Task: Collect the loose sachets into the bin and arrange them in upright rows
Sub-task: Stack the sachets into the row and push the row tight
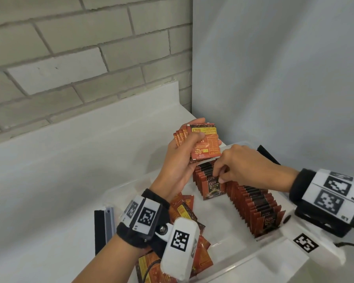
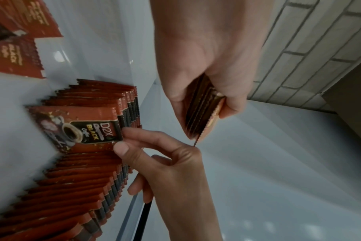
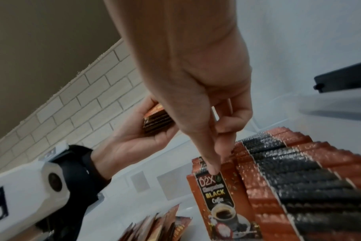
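A clear plastic bin (image 1: 127, 186) on the white counter holds two upright rows of red-and-black coffee sachets (image 1: 258, 209) (image 2: 82, 187) (image 3: 299, 179). My right hand (image 1: 223, 174) (image 2: 124, 140) (image 3: 214, 163) pinches the top edge of the front sachet (image 1: 213, 188) (image 2: 76, 128) (image 3: 220, 199) of the far row, which stands upright. My left hand (image 1: 182, 152) (image 2: 206, 57) (image 3: 138, 135) is raised over the bin's far end and grips a stack of sachets (image 1: 206, 144) (image 2: 202, 114) (image 3: 157, 120). Several loose sachets (image 1: 202, 252) (image 2: 17, 57) (image 3: 155, 226) lie jumbled in the bin's near left part.
The counter (image 1: 70, 170) runs left along a pale brick wall; a grey panel closes the right side. A black and grey bar (image 1: 102, 227) sits at the bin's left rim, and a black piece (image 1: 268, 154) at its far right rim. Bare bin floor (image 1: 223, 217) shows between pile and rows.
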Demonstrator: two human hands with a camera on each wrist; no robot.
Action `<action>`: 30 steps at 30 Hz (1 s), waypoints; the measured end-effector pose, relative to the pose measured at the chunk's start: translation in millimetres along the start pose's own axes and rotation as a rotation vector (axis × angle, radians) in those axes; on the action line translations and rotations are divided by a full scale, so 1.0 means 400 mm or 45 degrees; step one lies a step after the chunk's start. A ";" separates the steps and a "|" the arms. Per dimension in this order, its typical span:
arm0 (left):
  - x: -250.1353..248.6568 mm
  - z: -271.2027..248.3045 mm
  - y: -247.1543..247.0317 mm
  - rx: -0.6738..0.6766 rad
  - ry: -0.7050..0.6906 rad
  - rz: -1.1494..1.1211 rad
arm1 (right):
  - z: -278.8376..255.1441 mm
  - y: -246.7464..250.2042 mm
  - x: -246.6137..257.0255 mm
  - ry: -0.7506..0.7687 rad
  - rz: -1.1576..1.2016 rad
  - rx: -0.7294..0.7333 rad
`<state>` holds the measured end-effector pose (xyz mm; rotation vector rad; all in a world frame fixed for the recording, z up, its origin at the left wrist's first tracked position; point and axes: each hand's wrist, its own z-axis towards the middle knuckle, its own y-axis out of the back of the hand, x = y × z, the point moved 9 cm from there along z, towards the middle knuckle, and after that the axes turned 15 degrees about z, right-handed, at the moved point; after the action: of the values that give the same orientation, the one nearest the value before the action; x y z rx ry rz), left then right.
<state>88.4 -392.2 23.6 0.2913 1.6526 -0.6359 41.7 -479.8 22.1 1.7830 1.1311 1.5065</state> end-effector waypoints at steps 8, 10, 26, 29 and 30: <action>-0.006 -0.001 -0.011 0.058 -0.010 0.009 | -0.064 0.041 -0.048 -0.319 1.020 0.097; -0.006 -0.001 -0.018 0.081 -0.007 0.004 | -0.080 0.041 -0.046 -0.327 1.253 0.058; 0.021 0.000 -0.027 0.090 0.088 -0.030 | -0.129 0.019 -0.092 -0.269 2.432 -0.595; 0.036 0.004 -0.013 0.035 0.138 -0.001 | -0.155 0.056 -0.109 -0.186 2.245 -0.800; 0.039 0.004 -0.011 0.023 0.158 -0.009 | -0.165 0.068 -0.112 -0.153 2.153 -0.861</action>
<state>84.6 -399.2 9.5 0.3441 1.7681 -0.6486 -16.0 -539.3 36.8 2.1196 -1.2993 2.0122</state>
